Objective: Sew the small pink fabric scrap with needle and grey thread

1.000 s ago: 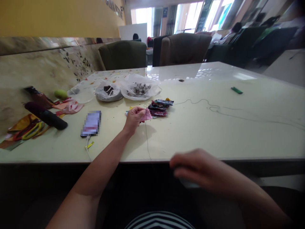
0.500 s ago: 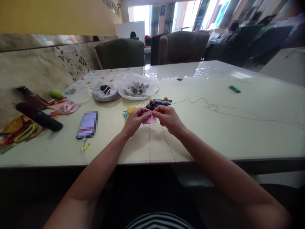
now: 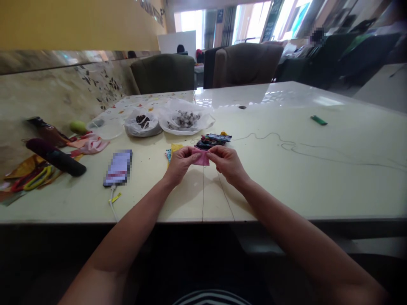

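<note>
My left hand point(image 3: 179, 163) and my right hand point(image 3: 226, 162) meet over the pale table point(image 3: 286, 178), both pinching a small pink piece of cloth point(image 3: 201, 156) between their fingertips. Two thin threads point(image 3: 203, 195) hang from the cloth toward the table's near edge. Just behind my hands lies a stack of dark, colourful cloth pieces point(image 3: 212, 141), with a yellow and blue scrap point(image 3: 171, 150) to its left.
Two plastic bags of small dark items point(image 3: 143, 123) point(image 3: 186, 120) sit behind. A phone point(image 3: 118, 168) on a cable lies left, beyond it a dark cylinder point(image 3: 55, 157), scissors point(image 3: 36, 178) and pink cloth point(image 3: 90, 145). A long thread point(image 3: 292, 146) and a green lighter point(image 3: 318, 120) lie right. Armchairs point(image 3: 244, 65) stand behind the table.
My right hand rose from the table's near edge and joined my left hand on the pink cloth; both now hold it, slightly nearer me than before.
</note>
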Demonstrator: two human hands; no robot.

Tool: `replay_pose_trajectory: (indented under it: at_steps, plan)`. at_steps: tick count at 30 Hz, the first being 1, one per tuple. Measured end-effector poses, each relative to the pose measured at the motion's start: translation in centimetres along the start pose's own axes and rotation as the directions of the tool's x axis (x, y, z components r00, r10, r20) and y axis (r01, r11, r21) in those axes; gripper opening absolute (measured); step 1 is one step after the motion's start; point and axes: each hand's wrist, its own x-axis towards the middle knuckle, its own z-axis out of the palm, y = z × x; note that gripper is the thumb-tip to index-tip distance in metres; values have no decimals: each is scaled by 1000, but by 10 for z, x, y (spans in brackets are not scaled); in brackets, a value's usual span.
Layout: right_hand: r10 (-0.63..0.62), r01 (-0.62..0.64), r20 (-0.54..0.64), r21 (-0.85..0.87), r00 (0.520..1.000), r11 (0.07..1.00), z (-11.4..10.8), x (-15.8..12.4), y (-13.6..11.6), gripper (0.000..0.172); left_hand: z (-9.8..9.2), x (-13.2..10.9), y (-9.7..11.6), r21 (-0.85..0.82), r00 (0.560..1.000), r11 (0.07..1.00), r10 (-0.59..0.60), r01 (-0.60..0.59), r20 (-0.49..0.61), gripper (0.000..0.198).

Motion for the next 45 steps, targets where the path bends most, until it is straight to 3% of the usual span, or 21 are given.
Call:
replay_pose_trajectory:
  at_steps: [11, 19, 31, 45]
  plan:
    - [25, -25, -8, -40, 1000, 999, -1, -1, 0, 28, -1, 1, -3, 5, 1000, 1000, -7, 7, -4, 36]
    - [28, -28, -22, -24, 999, 999, 0, -1, 2, 29, -2, 1, -5, 39, 996, 996, -85, 83, 30, 44]
    - [47, -47, -14, -8, 999, 999, 1, 0, 6, 32, -3, 1, -9, 101, 1000, 995, -11, 12, -9, 35]
    - [89, -89, 48, -2, 995, 996, 1, 0, 7, 38, 0, 0, -5, 42, 996, 995, -94, 94, -13, 34]
